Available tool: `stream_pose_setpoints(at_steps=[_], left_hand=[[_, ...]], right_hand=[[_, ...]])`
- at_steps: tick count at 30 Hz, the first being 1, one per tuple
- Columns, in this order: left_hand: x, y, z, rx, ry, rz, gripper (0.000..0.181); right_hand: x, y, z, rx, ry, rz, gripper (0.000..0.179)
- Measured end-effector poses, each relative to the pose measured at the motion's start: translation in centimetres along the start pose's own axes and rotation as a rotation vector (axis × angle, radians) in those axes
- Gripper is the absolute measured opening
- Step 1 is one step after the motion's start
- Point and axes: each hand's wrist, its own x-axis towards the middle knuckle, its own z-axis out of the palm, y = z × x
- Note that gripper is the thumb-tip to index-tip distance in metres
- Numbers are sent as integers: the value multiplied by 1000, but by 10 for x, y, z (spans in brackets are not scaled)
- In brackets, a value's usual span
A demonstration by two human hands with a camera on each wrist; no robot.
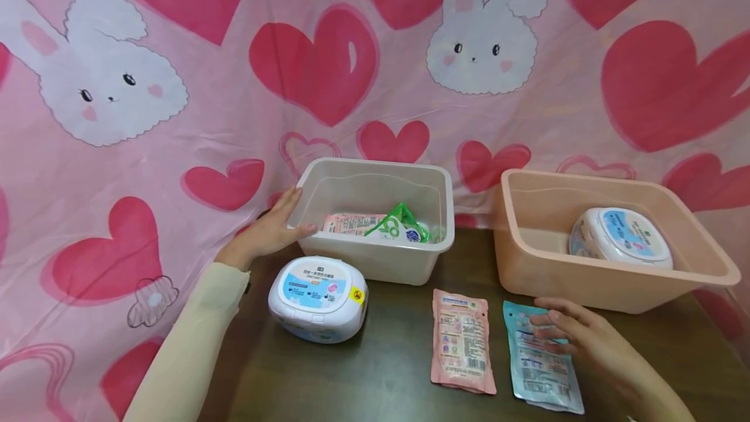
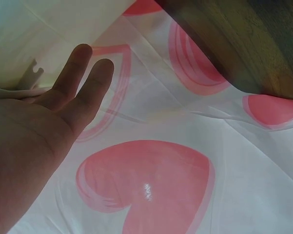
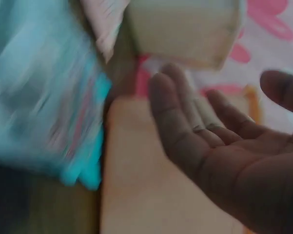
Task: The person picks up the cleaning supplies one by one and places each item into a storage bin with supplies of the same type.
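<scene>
My left hand lies against the left end of a beige bin, fingers extended along its side and thumb at the front rim. In the left wrist view two extended fingers show by the pale wall. Inside the bin lie a pink packet and a green-and-white packet. My right hand is over the upper part of a teal packet, fingers loosely spread and holding nothing. A pink packet with printed text lies left of the teal one.
A white lidded tub stands in front of the beige bin. At the right, a peach bin holds a similar white tub. All stand on a dark wooden table, with a pink heart-and-rabbit cloth hanging behind.
</scene>
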Motion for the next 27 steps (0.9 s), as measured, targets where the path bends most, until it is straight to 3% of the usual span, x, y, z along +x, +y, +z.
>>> stream_pose_setpoints(at_steps=[2, 6, 10, 16, 23, 27], left_hand=[[1, 1, 0, 3, 1, 2, 108], [3, 1, 0, 9, 3, -6, 108], [2, 2, 1, 17, 1, -18, 108], [-2, 1, -1, 19, 13, -15, 108], [-2, 1, 0, 0, -3, -16, 109], [-3, 1, 2, 1, 12, 2, 107]], right_hand=[[-5, 9, -7, -116, 84, 103, 36], [-9, 26, -14, -328, 220, 272, 61], [-10, 43, -13, -435, 257, 343, 70], [-1, 56, -6, -439, 284, 328, 91], [6, 64, -4, -463, 296, 388, 105], [6, 65, -4, -341, 298, 375, 105]])
